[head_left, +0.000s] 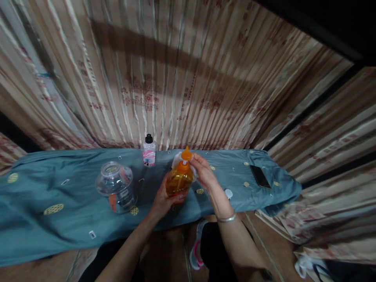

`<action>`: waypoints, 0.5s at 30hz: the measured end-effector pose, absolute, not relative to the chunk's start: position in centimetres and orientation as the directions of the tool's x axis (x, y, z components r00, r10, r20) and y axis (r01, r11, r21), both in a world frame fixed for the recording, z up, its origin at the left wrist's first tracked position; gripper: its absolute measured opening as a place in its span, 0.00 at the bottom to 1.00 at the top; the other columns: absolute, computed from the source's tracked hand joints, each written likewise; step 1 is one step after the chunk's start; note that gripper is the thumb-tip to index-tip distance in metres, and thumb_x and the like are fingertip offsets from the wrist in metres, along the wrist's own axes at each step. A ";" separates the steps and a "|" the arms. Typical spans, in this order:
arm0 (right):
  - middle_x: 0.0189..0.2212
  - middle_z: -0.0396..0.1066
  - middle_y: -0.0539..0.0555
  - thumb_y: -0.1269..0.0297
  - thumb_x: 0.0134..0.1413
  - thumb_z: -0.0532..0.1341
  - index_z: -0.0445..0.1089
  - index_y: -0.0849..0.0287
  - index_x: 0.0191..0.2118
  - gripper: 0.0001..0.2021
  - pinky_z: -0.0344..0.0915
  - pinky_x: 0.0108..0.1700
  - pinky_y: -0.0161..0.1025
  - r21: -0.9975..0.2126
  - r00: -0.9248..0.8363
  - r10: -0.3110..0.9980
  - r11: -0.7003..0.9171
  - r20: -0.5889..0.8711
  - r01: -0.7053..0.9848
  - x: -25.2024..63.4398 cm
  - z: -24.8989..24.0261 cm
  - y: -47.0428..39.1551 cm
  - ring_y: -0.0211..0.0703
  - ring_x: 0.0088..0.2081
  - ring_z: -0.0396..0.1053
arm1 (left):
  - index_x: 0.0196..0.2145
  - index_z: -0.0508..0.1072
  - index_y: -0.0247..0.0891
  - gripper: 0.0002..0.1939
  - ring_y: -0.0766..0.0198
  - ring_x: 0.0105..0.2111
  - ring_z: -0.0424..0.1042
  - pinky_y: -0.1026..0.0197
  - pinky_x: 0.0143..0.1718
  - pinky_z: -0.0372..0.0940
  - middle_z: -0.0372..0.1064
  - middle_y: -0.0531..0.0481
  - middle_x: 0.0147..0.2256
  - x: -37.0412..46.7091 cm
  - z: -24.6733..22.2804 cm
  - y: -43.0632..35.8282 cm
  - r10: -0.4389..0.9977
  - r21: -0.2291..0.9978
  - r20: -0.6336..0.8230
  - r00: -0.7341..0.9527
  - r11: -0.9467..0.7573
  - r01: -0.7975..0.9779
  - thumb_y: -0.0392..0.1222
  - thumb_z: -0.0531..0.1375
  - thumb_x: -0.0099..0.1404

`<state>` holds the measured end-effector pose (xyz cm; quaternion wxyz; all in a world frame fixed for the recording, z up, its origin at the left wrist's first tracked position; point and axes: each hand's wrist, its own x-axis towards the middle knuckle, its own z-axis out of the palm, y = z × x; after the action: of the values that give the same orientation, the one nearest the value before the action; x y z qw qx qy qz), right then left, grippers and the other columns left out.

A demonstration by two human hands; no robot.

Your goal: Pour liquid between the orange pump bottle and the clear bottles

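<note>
Pump bottle (pixel 178 181), one, is clasped centrally by the left hand (pixel 162 200); its pump head (pixel 186 154) is met by the right hand (pixel 203 170), grip unclear. One black-capped bottle (pixel 149 152) is seen far left.

Pleated beige curtains (pixel 164 78) with reddish flower prints fill the view from ten o'clock through twelve to four. A broad shadow (pixel 164 45) crosses them near twelve, and the light is dim. Dark bars stand at nine (pixel 13 133) and between two and three o'clock (pixel 317 105); the black shape (pixel 331 23) toward one is too murky to identify. Teal cloth (pixel 78 184) with yellow ovals stretches from eight to four. Brown floor (pixel 279 250) with pale lines shows at five.
</note>
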<state>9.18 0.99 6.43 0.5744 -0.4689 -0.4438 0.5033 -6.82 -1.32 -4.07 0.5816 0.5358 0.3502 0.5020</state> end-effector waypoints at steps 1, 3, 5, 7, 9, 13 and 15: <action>0.28 0.77 0.49 0.43 0.45 0.70 0.71 0.55 0.32 0.20 0.70 0.32 0.36 -0.987 0.105 0.990 0.109 0.097 -0.121 9.0 7.0 0.1 0.42 0.28 0.72 | 0.61 0.61 0.42 0.46 0.47 0.58 0.70 0.41 0.62 0.63 0.68 0.40 0.59 -6.7 -4.0 -1.3 0.961 0.973 0.127 0.245 -0.073 -0.217 0.45 0.74 0.46; 0.35 0.79 0.51 0.45 0.57 0.64 0.73 0.55 0.40 0.18 0.73 0.39 0.38 -0.976 0.151 0.965 0.217 0.213 -0.010 8.2 7.4 -2.3 0.44 0.35 0.76 | 0.58 0.62 0.43 0.44 0.48 0.54 0.73 0.42 0.59 0.66 0.72 0.42 0.55 -6.4 -3.8 -1.3 0.966 0.969 0.121 0.227 -0.066 -0.236 0.45 0.74 0.46; 0.48 0.78 0.53 0.50 0.64 0.59 0.72 0.54 0.51 0.18 0.71 0.54 0.43 -0.950 0.216 0.926 0.292 0.310 0.114 7.2 6.8 -4.9 0.48 0.50 0.76 | 0.58 0.62 0.43 0.44 0.48 0.52 0.74 0.42 0.57 0.68 0.74 0.43 0.53 -6.3 -3.8 -1.3 0.971 0.967 0.127 0.201 -0.076 -0.242 0.46 0.74 0.46; 0.58 0.73 0.54 0.56 0.67 0.55 0.70 0.52 0.58 0.19 0.65 0.63 0.48 -0.924 0.266 0.892 0.313 0.365 0.221 6.4 5.6 -7.1 0.49 0.60 0.69 | 0.58 0.63 0.43 0.44 0.48 0.52 0.74 0.42 0.56 0.69 0.74 0.42 0.53 -6.2 -3.9 -1.3 0.974 0.967 0.142 0.178 -0.098 -0.236 0.47 0.74 0.45; 0.62 0.69 0.56 0.60 0.67 0.54 0.72 0.51 0.58 0.18 0.61 0.67 0.50 -0.872 0.219 0.875 0.343 0.431 0.349 6.0 4.5 -8.4 0.50 0.66 0.63 | 0.56 0.65 0.41 0.41 0.48 0.49 0.75 0.42 0.53 0.70 0.74 0.42 0.51 -6.3 -4.0 -1.2 0.976 0.970 0.150 0.159 -0.114 -0.216 0.48 0.74 0.45; 0.65 0.64 0.58 0.63 0.62 0.59 0.65 0.53 0.63 0.24 0.60 0.68 0.51 -0.779 0.163 0.842 0.379 0.514 0.500 6.5 3.6 -7.9 0.51 0.67 0.61 | 0.51 0.68 0.40 0.36 0.52 0.41 0.77 0.45 0.47 0.72 0.76 0.45 0.44 -6.6 -4.0 -1.0 0.976 0.980 0.130 0.176 -0.100 -0.170 0.45 0.74 0.45; 0.65 0.65 0.61 0.63 0.61 0.60 0.59 0.56 0.67 0.29 0.61 0.67 0.52 -0.762 0.127 0.842 0.398 0.525 0.510 7.2 3.8 -6.7 0.52 0.66 0.63 | 0.50 0.68 0.41 0.37 0.52 0.42 0.77 0.48 0.47 0.73 0.77 0.47 0.44 -6.7 -4.0 -0.9 0.971 0.981 0.119 0.206 -0.083 -0.173 0.44 0.76 0.42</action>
<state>7.15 -6.68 3.83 0.5354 -0.5261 -0.6423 0.1549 -6.67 -0.86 -3.98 0.5643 0.5335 0.3741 0.5069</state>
